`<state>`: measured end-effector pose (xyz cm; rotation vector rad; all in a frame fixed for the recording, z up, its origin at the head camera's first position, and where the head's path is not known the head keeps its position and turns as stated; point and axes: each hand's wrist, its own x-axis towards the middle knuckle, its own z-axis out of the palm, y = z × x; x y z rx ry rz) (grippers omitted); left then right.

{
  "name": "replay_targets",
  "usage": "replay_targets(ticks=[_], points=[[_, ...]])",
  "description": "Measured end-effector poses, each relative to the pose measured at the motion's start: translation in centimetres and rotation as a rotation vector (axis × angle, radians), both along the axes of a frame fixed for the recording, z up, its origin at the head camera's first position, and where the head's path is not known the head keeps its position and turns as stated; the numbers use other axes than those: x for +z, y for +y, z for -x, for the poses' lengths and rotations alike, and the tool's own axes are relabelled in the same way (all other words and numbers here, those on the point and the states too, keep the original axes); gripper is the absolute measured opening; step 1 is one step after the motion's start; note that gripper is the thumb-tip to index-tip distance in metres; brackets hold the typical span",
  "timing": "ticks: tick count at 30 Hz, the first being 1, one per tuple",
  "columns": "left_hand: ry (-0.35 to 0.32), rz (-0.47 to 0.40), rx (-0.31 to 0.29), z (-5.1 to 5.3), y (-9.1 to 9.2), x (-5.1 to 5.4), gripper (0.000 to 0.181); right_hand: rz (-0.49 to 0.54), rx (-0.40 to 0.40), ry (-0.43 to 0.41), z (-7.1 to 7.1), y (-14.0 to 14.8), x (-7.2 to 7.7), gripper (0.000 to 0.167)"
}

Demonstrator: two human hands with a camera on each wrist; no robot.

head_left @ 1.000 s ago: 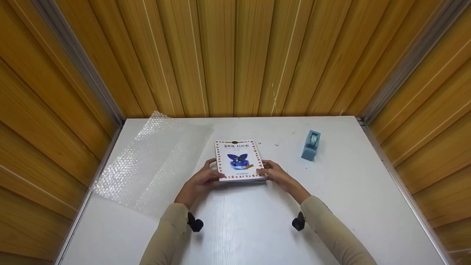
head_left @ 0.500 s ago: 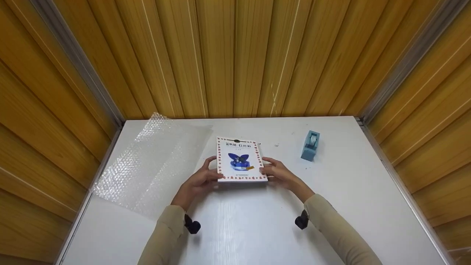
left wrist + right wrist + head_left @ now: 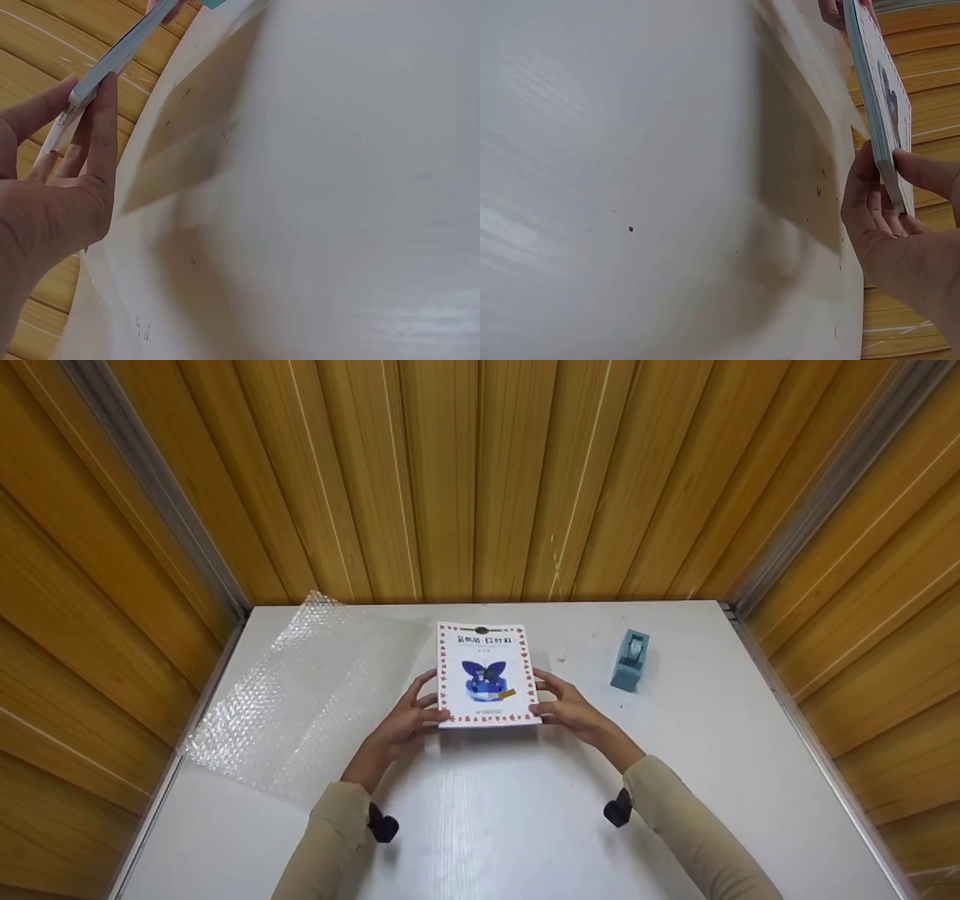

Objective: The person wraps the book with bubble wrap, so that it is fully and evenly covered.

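Note:
A white book with a red leaf border and a blue butterfly on its cover is held up off the table by both hands. My left hand grips its left edge, thumb on the cover and fingers behind. On the opposite edge, my right hand pinches it the same way. In the left wrist view the book is seen edge-on between thumb and fingers of the left hand. The right wrist view shows the book's page edges, with the right hand around the near corner.
A sheet of bubble wrap lies on the left of the white table. Towards the back right stands a blue tape dispenser. Wood-patterned walls enclose the table at the back and sides.
The book has been raised and tilted so its cover faces me more, and its top edge has moved up in view. Both hands have kept their hold; bubble wrap and tape dispenser stay put.

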<state>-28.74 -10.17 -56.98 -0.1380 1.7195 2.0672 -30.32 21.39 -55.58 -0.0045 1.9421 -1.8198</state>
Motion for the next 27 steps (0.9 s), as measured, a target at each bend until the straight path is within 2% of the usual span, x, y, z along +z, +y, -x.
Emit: replay_targets(ticks=[6, 10, 16, 21, 27], points=[[0.003, -0.020, 0.004, 0.0, -1.0, 0.4, 0.091, 0.047, 0.075, 0.044, -0.2, 0.0, 0.8, 0.087], [0.020, -0.028, 0.000, 0.0, -1.4, 0.6, 0.091, 0.077, 0.094, 0.044, -0.4, 0.1, 1.0, 0.088], [0.085, 0.046, -0.038, 0.0, -2.0, 1.2, 0.089, 0.142, 0.118, 0.051, -0.5, -0.1, 1.1, 0.086], [0.125, 0.109, -0.060, 0.1, -2.9, 1.6, 0.089, 0.157, 0.133, 0.070, -0.4, -0.5, 1.3, 0.086], [0.139, 0.150, -0.045, 0.1, -4.0, 1.7, 0.090, 0.184, 0.166, 0.093, -0.2, -1.5, 1.4, 0.082]])
